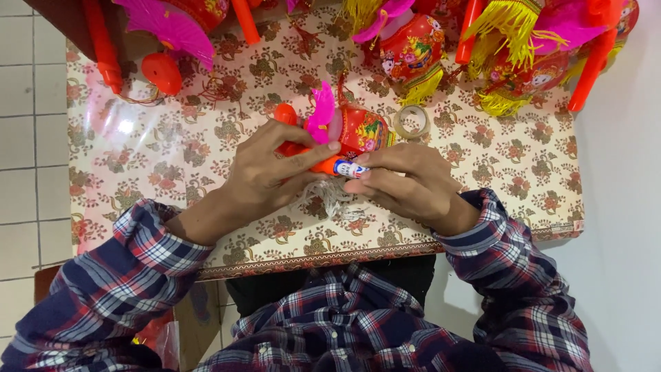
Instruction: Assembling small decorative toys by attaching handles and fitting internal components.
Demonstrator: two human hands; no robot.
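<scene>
Both hands on one red lantern [358, 131] mid-table | left hand [265, 176] fingers curled round orange handle [323, 165] | right hand [406, 182] pinching labelled end | advice: keep handle steady, pink fan [320, 114] uncrushed | tape roll [412, 122] just beside

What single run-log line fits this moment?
left hand: grips orange handle | right hand: pinches handle end | lantern: attached | tape roll: beside
</scene>
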